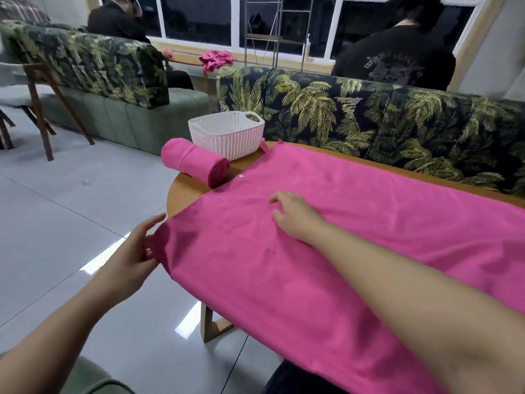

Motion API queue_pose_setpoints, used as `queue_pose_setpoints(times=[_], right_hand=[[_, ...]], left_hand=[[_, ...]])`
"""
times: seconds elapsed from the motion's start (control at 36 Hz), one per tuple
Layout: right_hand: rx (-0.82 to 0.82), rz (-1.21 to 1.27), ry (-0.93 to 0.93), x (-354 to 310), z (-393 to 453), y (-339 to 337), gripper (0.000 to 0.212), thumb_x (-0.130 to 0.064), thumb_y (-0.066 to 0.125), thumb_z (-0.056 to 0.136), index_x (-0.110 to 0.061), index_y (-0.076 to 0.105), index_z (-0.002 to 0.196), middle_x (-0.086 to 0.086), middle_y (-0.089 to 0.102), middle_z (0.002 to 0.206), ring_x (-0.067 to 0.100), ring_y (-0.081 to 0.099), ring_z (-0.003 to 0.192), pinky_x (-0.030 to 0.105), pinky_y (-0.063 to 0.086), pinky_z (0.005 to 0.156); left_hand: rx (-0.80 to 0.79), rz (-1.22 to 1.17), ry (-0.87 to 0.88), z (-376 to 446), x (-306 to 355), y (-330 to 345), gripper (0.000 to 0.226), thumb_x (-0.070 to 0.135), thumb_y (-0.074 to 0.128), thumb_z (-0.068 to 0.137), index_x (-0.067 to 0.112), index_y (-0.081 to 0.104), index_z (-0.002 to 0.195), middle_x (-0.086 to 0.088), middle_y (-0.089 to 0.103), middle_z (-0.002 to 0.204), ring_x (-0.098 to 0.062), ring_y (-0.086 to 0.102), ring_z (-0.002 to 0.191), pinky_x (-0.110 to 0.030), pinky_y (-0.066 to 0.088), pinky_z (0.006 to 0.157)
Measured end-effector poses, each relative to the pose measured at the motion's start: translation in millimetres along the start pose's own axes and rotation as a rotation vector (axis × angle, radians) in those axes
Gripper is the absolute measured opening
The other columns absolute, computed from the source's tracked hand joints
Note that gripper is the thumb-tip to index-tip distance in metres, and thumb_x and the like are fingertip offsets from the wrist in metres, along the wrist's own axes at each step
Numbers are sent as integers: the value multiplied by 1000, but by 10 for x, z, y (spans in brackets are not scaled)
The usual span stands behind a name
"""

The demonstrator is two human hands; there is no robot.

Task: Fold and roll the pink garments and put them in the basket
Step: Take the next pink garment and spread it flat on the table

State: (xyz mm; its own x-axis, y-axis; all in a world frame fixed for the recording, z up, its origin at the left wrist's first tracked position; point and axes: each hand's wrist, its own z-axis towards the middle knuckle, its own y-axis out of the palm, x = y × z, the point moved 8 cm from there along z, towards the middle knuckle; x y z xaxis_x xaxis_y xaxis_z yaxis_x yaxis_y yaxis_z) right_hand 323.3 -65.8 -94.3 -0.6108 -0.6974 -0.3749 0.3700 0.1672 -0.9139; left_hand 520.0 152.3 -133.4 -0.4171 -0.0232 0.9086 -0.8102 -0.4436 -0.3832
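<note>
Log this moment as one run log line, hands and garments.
left hand pinches spread garment edge | right hand flat on it | rolled garment beside basket, not in

Table: round, wooden, on grey floor tiles.
Sofas: palm-print backs, behind the table.
Chair: wooden legs, far left.
People: two in black, by the windows.

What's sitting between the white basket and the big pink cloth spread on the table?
In the head view: a rolled pink garment beside the white plastic basket, then bare wooden table.
</note>
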Motion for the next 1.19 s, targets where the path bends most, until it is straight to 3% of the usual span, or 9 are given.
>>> queue_pose_setpoints(times=[0.14, 0.25, 0.33, 0.47, 0.58, 0.72, 0.94, 1.06, 1.19], right_hand=[[-61, -28, 48, -2, 463, 243, 37, -9, 43, 96, -7, 51, 132, 11, 49, 138, 27, 43, 128, 31, 30, 109], [-103, -59, 45, -33, 669, 415, 41, -11, 39, 97, -10, 48, 137, 7, 36, 151, 24, 33, 139, 33, 24, 115], [-131, -74, 78, -47, 713, 511, 42, -24, 35, 101, -12, 45, 139, 7, 42, 148, 26, 38, 135, 40, 28, 113], [-95, -113, 95, -38, 697, 548, 46, -39, 34, 100, -13, 49, 135, 6, 47, 142, 25, 40, 132, 43, 28, 112], [-110, -129, 90, -43, 683, 524, 52, -46, 36, 99, -13, 45, 139, 6, 42, 147, 24, 36, 136, 41, 26, 114], [-134, -124, 84, -56, 685, 492, 53, -46, 38, 99, -12, 45, 139, 8, 42, 147, 25, 37, 135, 36, 27, 113], [-186, -157, 60, -71, 693, 467, 55, -45, 43, 98, -13, 41, 143, 9, 40, 148, 24, 35, 137, 31, 25, 112], [-202, -185, 18, -55, 708, 507, 56, -43, 47, 96, -11, 41, 143, 8, 41, 148, 23, 34, 137, 30, 25, 113], [-234, -199, 25, -11, 685, 572, 60, -47, 36, 100, -15, 29, 149, 4, 23, 158, 23, 17, 146, 40, 15, 119]], left_hand=[[63, 119, 50, 51, 15, -65, 50, 32, 62, 77, 49, 46, 122, 22, 69, 103, 4, 62, 102, -28, 43, 89], [58, 86, 108, 133, 17, -43, 38, 38, 62, 84, 58, 51, 114, 15, 71, 96, -3, 63, 99, -29, 42, 90], [96, -63, 114, 195, 27, -23, 31, 53, 58, 81, 49, 53, 111, 4, 65, 75, -11, 61, 75, -23, 45, 77], [191, -193, 162, 216, 180, -108, 23, 17, 51, 94, 29, 47, 113, 4, 52, 63, -10, 48, 52, -19, 44, 51], [202, -200, 157, 156, 256, -216, 26, 29, 50, 86, 44, 50, 108, 4, 51, 64, -9, 44, 52, -18, 37, 42], [126, -142, 83, 51, 214, -253, 32, 52, 52, 74, 49, 53, 106, 2, 51, 70, -10, 44, 55, -20, 39, 43], [161, -65, -66, -84, -36, -364, 17, 27, 48, 99, 38, 49, 113, 7, 57, 70, -15, 45, 61, -24, 40, 52], [116, -22, -183, -137, -148, -338, 32, 57, 48, 91, 41, 48, 119, 8, 66, 90, -11, 57, 72, -32, 44, 65], [68, 292, -227, -32, -301, -298, 33, 23, 60, 92, 36, 44, 119, 4, 59, 89, -21, 61, 73, -28, 46, 60]])
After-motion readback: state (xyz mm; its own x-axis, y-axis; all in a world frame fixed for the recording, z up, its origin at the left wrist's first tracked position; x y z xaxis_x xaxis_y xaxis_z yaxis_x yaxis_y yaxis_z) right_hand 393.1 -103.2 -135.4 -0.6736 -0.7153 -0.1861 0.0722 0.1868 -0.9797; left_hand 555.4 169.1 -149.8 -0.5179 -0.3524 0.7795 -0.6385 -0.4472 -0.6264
